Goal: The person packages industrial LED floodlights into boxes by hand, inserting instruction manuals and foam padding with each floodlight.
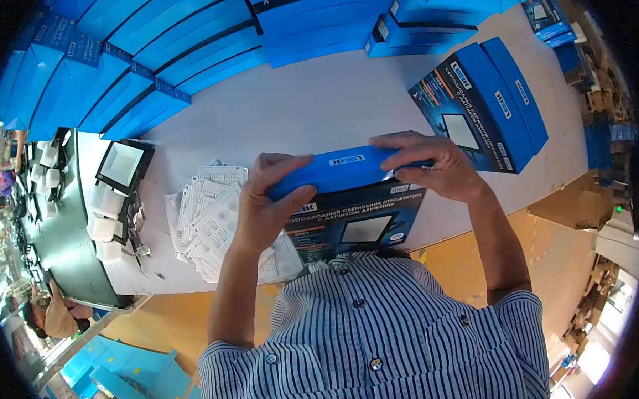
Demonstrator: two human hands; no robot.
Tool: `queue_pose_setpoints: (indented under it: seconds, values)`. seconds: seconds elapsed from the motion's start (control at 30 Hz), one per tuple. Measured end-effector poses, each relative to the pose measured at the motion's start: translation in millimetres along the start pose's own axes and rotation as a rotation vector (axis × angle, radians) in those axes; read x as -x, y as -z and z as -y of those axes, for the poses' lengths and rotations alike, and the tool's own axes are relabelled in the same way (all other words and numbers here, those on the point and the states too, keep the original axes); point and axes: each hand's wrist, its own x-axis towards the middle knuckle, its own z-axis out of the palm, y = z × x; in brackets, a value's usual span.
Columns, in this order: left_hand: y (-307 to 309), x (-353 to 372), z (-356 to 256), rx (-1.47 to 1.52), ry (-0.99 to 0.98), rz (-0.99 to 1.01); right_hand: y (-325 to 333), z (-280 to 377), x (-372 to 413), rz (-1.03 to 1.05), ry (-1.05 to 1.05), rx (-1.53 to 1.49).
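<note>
A blue and black floodlight box stands upright close against my striped shirt, its printed front with a lamp picture facing up toward me. My left hand grips the left end of its narrow blue top, thumb on the near side and fingers over the far edge. At the right end, my right hand closes round the same top, fingers lying across the flap edge. The box's lower part is hidden by my shirt. Beside my left forearm lies a loose pile of printed instruction sheets.
Two similar boxes stand together at the right. Blue box stacks line the table's far side. At the left, several black floodlights with white wrapping lie beside a dark conveyor belt. A person is beyond it.
</note>
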Motion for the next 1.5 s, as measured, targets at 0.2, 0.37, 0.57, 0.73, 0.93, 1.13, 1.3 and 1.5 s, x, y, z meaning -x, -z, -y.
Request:
queue_pose_setpoints:
  seconds: [0.2, 0.37, 0.57, 0.73, 0.93, 1.13, 1.3, 1.5]
  values:
    - [-0.8, 6.3, 23.5, 0.08, -0.124, 0.074, 0.6, -7.1, 8.5, 0.038, 0.081, 0.177]
    - [1.1, 18.5, 10.5, -0.194, -0.201, 0.161, -6.7, -4.8, 24.7, 0.087, 0.163, 0.322]
    - [-17.0, 16.7, 6.6, -0.34, -0.501, 0.136, -21.7, 37.1, 51.9, -0.002, 0.01, 0.759]
    - [-59.2, -3.8, 23.4, -0.38, -0.235, -0.143, -14.7, 16.3, 84.1, -0.547, 0.07, 0.965]
    - [-124.5, -29.9, 37.5, 0.139, 0.085, 0.26, -3.5, 15.1, 84.6, -0.807, -0.05, 1.38]
    - [-160.8, -75.8, 24.3, 0.319, 0.373, 0.257, 53.9, 41.1, 105.4, -1.056, 0.034, 1.041]
    - [-188.0, -92.7, 29.3, 0.441, 0.441, 0.282, 153.9, -18.9, 112.8, -1.274, -0.12, 0.867]
    - [-225.2, -107.5, 41.8, 0.468, 0.351, 0.433, 164.2, -6.6, 137.5, -1.147, -0.26, 0.654]
